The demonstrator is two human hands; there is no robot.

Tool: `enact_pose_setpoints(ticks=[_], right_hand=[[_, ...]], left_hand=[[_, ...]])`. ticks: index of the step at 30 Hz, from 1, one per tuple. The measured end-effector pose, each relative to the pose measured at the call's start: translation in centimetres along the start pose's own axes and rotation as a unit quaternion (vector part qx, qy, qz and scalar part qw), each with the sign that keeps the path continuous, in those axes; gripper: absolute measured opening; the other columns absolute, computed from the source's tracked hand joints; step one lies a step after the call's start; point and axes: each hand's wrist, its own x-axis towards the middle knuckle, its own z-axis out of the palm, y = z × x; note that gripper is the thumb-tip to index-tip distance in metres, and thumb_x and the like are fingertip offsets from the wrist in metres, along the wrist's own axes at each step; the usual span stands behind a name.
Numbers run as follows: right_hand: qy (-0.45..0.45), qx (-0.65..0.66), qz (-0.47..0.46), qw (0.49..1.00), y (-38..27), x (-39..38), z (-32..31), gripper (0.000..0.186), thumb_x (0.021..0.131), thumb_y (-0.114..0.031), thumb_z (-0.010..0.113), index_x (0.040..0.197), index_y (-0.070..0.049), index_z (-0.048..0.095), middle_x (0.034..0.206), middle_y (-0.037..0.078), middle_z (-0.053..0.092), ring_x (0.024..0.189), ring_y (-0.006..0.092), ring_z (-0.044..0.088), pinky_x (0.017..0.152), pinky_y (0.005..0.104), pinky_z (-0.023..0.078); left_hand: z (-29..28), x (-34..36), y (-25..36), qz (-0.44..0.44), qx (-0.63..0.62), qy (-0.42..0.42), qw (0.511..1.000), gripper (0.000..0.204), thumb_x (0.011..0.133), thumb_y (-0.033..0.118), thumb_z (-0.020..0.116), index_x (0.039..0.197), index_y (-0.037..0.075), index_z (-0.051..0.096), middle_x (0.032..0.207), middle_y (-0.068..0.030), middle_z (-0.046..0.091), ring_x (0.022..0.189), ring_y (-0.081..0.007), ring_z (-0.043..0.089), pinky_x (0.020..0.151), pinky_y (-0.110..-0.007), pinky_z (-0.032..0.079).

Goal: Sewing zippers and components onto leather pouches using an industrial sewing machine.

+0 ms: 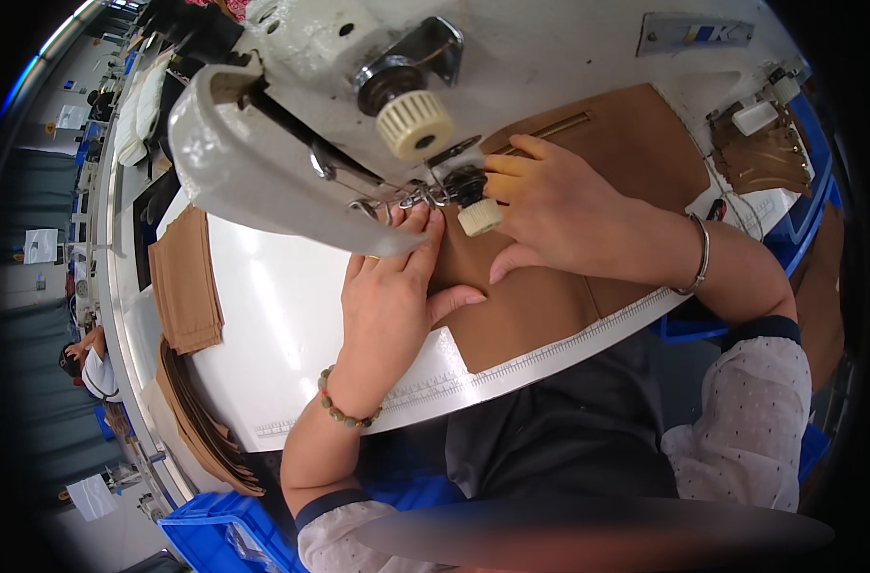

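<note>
A large brown fabric piece (530,325) lies on the white sewing table, passing under the white sewing machine (254,162). A narrow slot with a metallic-looking strip (550,132) shows near its far edge. Flat on the cloth, my left hand (385,301) stretches its fingers up to the presser foot area, thumb held apart; the machine head partly hides its fingertips. My right hand (569,210) rests on the fabric to the right of the needle, fingers spread and partly behind a cream knob (480,218). Neither hand grips anything.
Stacked brown pieces (187,277) lie at the table's left, with a second brown pile (191,411) below them. A blue crate (215,535) stands lower left. Brown zippered pieces (760,158) sit at far right. A person (96,368) is in the left background.
</note>
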Motion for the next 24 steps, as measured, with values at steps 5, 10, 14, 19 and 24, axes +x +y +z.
enact_pose_setpoints(ticks=[5, 10, 14, 19, 24], right_hand=[[0.009, -0.013, -0.004, 1.0, 0.0, 0.0, -0.1, 0.063, 0.075, -0.05, 0.081, 0.114, 0.0, 0.076, 0.126, 0.014, 0.071, 0.115, 0.027, 0.065, 0.1, 0.0431, 0.047], [0.003, 0.008, -0.003, 1.0, 0.2, -0.2, 0.0, 0.061, 0.075, -0.049, 0.081, 0.112, 0.0, 0.077, 0.126, 0.014, 0.071, 0.115, 0.0265, 0.065, 0.101, 0.0423, 0.046], [-0.003, 0.009, -0.005, 1.0, 0.3, 0.4, -0.5, 0.059, 0.078, -0.049, 0.08, 0.112, -0.002, 0.077, 0.128, 0.014, 0.07, 0.116, 0.0257, 0.065, 0.102, 0.0433, 0.045], [-0.043, 0.066, 0.251, 0.965, 1.4, 0.7, -2.9, 0.045, 0.084, -0.052, 0.076, 0.1, -0.01, 0.081, 0.099, 0.007, 0.075, 0.1, 0.0253, 0.069, 0.09, 0.0407, 0.05], [0.244, -0.001, 0.188, 0.951, 3.0, 1.4, -2.6, 0.035, 0.088, -0.053, 0.071, 0.093, -0.02, 0.083, 0.087, 0.0, 0.074, 0.091, 0.0229, 0.068, 0.083, 0.0409, 0.051]], left_hand=[[0.0, 0.0, 0.1, -0.014, -0.017, -0.01, 1.0, 0.088, 0.072, 0.059, 0.078, 0.138, 0.001, 0.065, 0.139, -0.017, 0.066, 0.135, -0.0336, 0.058, 0.11, -0.043, 0.045], [-0.1, 0.0, 0.1, -0.031, -0.031, -0.018, 0.999, 0.087, 0.071, 0.057, 0.079, 0.137, 0.002, 0.065, 0.138, -0.0176, 0.066, 0.134, -0.0338, 0.059, 0.109, -0.043, 0.046], [-0.2, 0.2, 0.1, -0.02, -0.027, -0.002, 0.999, 0.086, 0.07, 0.056, 0.08, 0.135, 0.002, 0.067, 0.137, -0.0169, 0.067, 0.132, -0.034, 0.06, 0.108, -0.043, 0.046], [-0.1, 0.3, 0.0, -0.016, -0.016, 0.005, 1.0, 0.084, 0.071, 0.055, 0.079, 0.134, 0.002, 0.067, 0.135, -0.0163, 0.068, 0.13, -0.0344, 0.061, 0.107, -0.043, 0.047], [0.1, 0.3, -0.2, 0.011, -0.014, 0.043, 0.999, 0.082, 0.065, 0.053, 0.082, 0.128, 0.001, 0.069, 0.129, -0.0139, 0.066, 0.11, -0.039, 0.063, 0.097, -0.043, 0.054]])
